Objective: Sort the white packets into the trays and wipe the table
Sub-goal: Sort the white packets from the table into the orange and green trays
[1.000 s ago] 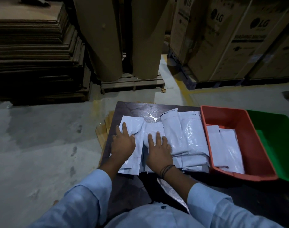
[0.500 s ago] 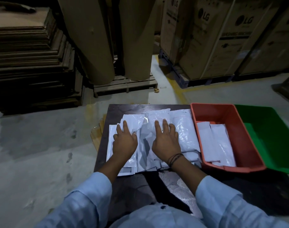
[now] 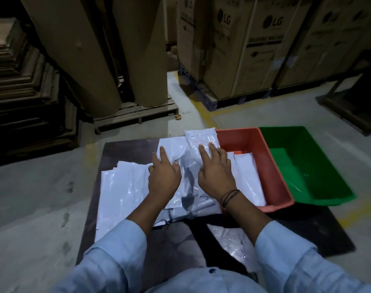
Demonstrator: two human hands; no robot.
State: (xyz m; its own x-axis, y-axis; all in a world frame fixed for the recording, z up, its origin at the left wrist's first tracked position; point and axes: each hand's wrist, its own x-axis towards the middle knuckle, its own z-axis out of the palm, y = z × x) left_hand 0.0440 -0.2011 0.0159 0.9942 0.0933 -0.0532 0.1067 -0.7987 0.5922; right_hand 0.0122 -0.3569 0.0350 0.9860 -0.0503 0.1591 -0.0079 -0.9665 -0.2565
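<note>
On the left of the dark wooden table (image 3: 125, 149), a loose pile of white plastic packets (image 3: 121, 187) lies spread flat. The left hand (image 3: 164, 178) rests on the middle of the pile, its fingers straight and slightly apart. Just beside it, the right hand (image 3: 216, 176) lies with straight fingers on a crinkled clear-fronted packet (image 3: 201, 138), which seems to overlap a corner of the orange plastic tray (image 3: 243, 140). More white packets (image 3: 248, 178) lie inside that tray. A green plastic tray (image 3: 307, 166) touches its right side.
</note>
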